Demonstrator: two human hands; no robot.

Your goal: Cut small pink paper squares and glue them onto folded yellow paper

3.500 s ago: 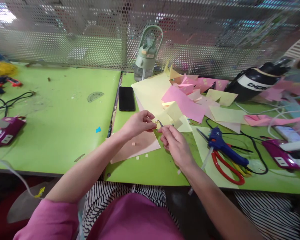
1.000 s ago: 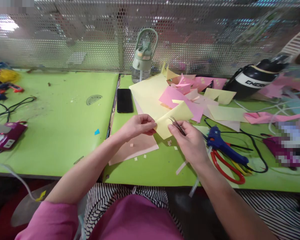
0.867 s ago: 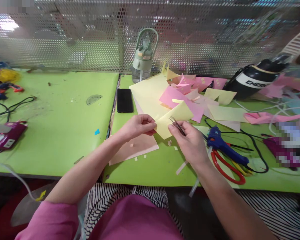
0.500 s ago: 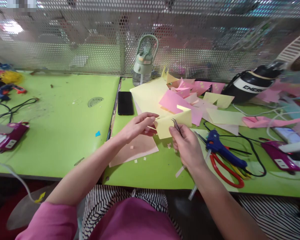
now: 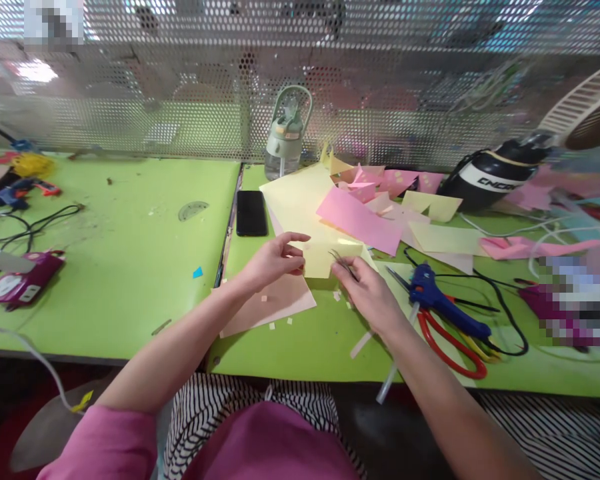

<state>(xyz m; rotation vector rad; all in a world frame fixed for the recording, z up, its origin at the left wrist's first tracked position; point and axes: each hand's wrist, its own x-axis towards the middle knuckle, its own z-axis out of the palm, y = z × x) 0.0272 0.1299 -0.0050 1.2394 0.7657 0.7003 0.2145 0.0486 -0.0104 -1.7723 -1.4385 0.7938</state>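
A folded piece of pale yellow paper is between my hands, over the green table. At its left edge is my left hand, index finger stretched out and the others loosely bent, with a gap between them. Whether its fingertips touch the paper is hard to tell. My right hand is closed on metal tweezers, whose tips point up and left over the paper's right part. A pink-beige sheet with tiny paper squares lies below my left hand.
Behind my hands lie a large yellow sheet and pink scraps. A black phone and clear bottle stand left of them. At right are a blue glue gun, red-handled scissors and a black bottle.
The yellow paper has come down lower and flatter. My left fingers have spread and shifted slightly left; my right hand with the tweezers has moved a little left and down.
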